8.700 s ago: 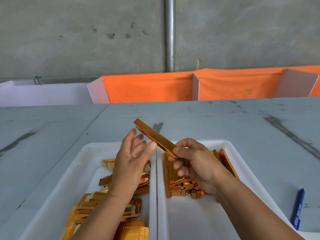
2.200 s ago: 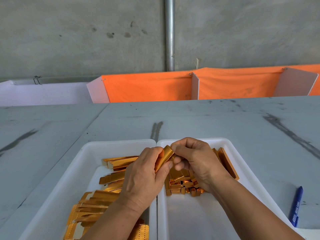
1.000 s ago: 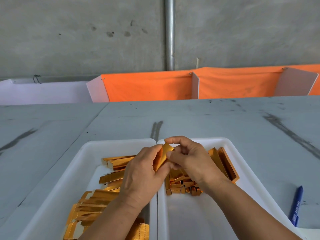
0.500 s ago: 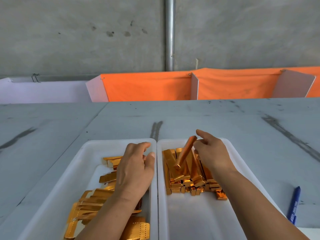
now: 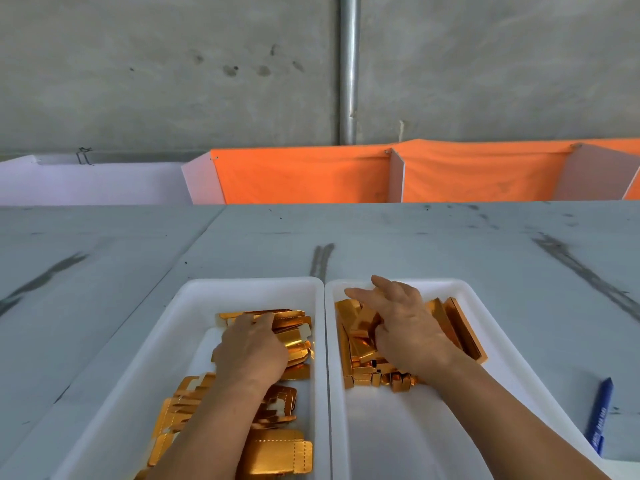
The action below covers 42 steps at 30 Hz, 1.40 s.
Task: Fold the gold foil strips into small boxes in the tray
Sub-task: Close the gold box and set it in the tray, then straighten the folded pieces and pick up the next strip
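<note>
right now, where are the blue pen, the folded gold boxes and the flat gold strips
blue pen (image 5: pixel 601 415): head view, middle of its barrel
folded gold boxes (image 5: pixel 360 344): head view, top of a box in the right tray
flat gold strips (image 5: pixel 277 448): head view, nearest flat piece in the left tray

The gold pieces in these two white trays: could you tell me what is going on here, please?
A person is turning gold foil strips into boxes. The left hand lies on the flat strips in the left tray; whether it grips one is unclear. The right hand presses spread fingers on the folded boxes piled in the right tray. A blue pen lies on the table beside them.
</note>
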{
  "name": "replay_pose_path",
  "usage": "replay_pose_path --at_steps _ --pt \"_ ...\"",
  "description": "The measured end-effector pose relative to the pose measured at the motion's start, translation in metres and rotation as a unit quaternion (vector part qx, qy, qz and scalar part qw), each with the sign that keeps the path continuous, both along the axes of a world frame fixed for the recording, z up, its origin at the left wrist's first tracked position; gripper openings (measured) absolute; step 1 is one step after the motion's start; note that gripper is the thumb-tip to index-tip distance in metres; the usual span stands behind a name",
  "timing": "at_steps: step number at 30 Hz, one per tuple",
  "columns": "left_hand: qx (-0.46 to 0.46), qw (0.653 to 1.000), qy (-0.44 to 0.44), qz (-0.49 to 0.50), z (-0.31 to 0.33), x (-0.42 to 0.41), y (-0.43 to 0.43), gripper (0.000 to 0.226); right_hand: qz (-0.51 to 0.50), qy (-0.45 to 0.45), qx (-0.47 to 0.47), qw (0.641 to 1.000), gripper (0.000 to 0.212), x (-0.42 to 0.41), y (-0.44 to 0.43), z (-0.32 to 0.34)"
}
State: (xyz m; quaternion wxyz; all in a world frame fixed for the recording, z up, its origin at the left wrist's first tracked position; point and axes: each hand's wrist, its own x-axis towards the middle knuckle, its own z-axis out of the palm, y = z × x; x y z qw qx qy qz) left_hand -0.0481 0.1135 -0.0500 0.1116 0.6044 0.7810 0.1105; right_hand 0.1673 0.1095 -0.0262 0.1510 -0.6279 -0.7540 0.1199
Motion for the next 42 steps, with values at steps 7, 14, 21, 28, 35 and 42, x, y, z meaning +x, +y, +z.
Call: replay_pose_path --at_steps 7,14,21,28,35,42 --pt "-0.051 0.997 0.031 -0.039 -0.01 0.001 -0.002 0.048 0.018 -0.011 0.109 0.994 0.042 0.001 0.001 -0.006" --pt "-0.029 0.998 0.024 -0.044 -0.011 0.002 -0.002 0.032 0.039 0.149 0.116 0.981 0.063 0.02 -0.001 0.009" --pt "-0.001 0.998 0.038 -0.053 -0.012 0.002 -0.003 0.025 -0.026 0.074 0.05 0.996 0.077 0.019 0.0 0.008" --pt "0.003 0.998 0.048 -0.041 -0.013 0.007 -0.003 0.024 -0.082 0.051 0.053 0.994 0.043 0.016 0.001 0.005" --pt "0.103 0.968 -0.21 -0.093 0.01 0.028 -0.013 0.069 -0.089 0.009 0.024 0.996 0.05 0.008 0.004 -0.006" --pt "-0.073 0.974 -0.132 -0.171 0.016 0.041 -0.025 0.093 -0.12 -0.036 0.001 0.992 0.056 0.014 0.008 -0.017"
